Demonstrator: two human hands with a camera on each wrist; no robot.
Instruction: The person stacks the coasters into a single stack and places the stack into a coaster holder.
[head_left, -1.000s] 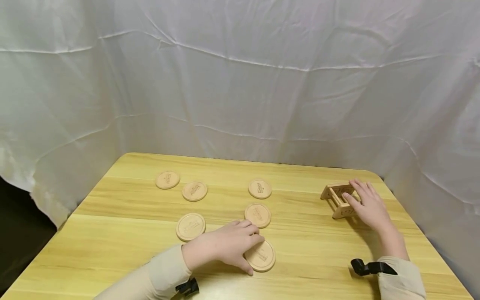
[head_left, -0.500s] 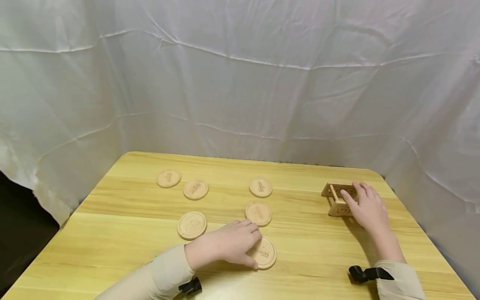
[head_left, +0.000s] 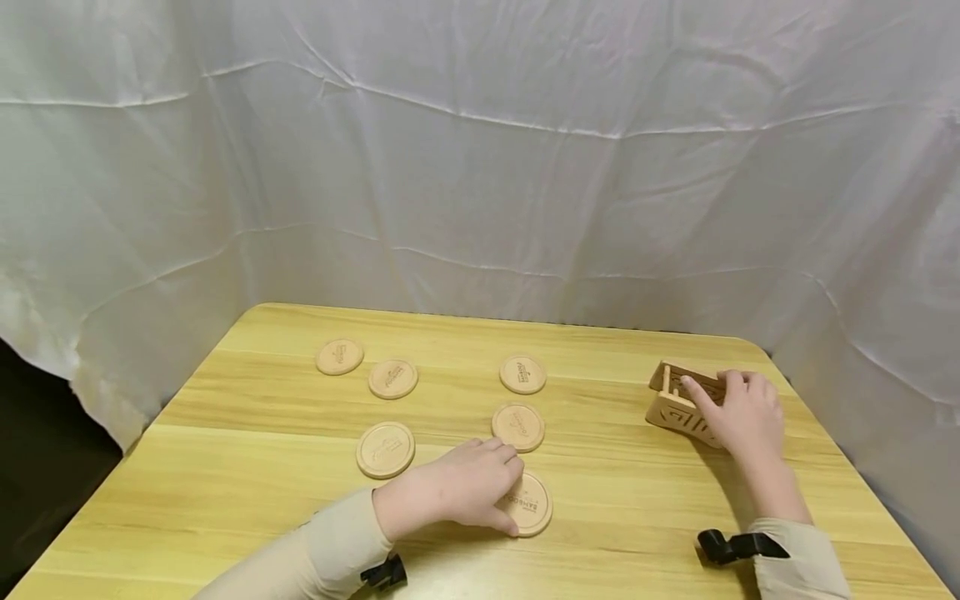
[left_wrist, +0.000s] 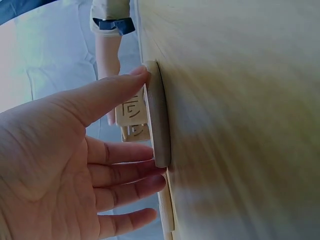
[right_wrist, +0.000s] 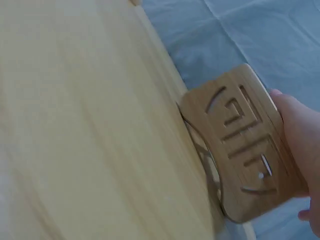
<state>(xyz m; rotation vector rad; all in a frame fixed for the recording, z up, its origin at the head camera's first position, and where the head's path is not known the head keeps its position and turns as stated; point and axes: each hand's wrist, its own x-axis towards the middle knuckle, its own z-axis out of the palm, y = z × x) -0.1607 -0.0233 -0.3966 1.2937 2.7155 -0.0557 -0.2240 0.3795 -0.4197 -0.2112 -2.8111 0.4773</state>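
My left hand (head_left: 478, 485) lies over a round wooden coaster (head_left: 532, 505) at the table's near middle. Its thumb and fingers pinch the rim, and in the left wrist view the coaster (left_wrist: 159, 115) is edge-on, flat against the tabletop. Over on the right, my right hand (head_left: 752, 421) grips a wooden coaster holder (head_left: 675, 415), thumb on the top of the near panel and fingers over the far side. Cut-out line patterns mark the holder's side panel (right_wrist: 235, 145), seen close in the right wrist view. Bars join its two panels, and no coaster shows between them.
More coasters lie flat and apart: one (head_left: 518, 427) just beyond my left fingers, one (head_left: 522, 374) behind it, another (head_left: 386, 450) left of my forearm, and two (head_left: 393, 378) (head_left: 339, 357) at the back left. A pale curtain (head_left: 480, 183) hangs behind the wooden table (head_left: 622, 542).
The holder has turned in my right hand, so its patterned near panel now faces the head camera. My left hand has stayed almost still at the coaster, its thumb slightly farther along the rim.
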